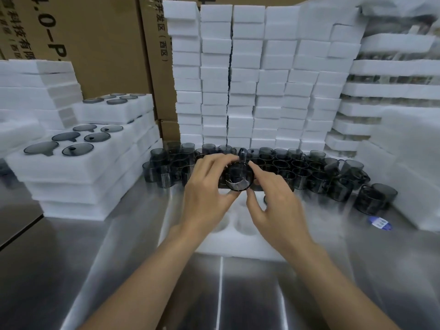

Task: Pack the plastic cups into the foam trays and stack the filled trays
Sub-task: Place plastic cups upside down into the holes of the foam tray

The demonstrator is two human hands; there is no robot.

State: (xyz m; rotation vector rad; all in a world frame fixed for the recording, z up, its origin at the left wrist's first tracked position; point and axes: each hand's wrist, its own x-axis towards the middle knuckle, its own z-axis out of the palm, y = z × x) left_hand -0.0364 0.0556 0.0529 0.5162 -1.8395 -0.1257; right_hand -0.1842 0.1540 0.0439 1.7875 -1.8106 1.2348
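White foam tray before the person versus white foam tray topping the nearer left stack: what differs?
The near foam tray lies on the metal table, visible cavities empty; the nearer left stack's top tray sits on other trays, holding six grey plastic cups. Both are white foam.

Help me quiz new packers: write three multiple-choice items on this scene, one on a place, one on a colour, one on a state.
1. The loose cups stand
A. on the table, at the foot of the foam stacks
B. inside a carton
C. on the floor

2. The cups are
A. red
B. smoky grey
C. white

3. The tray nearest the person
A. is full
B. is covered by another tray
C. shows empty pockets

Answers:
1 A: they cluster on the steel top, right before the white stacks.
2 B: all are dark, see-through grey.
3 C: bare round pockets show between the left hand and right hand, which hold one cup above it.
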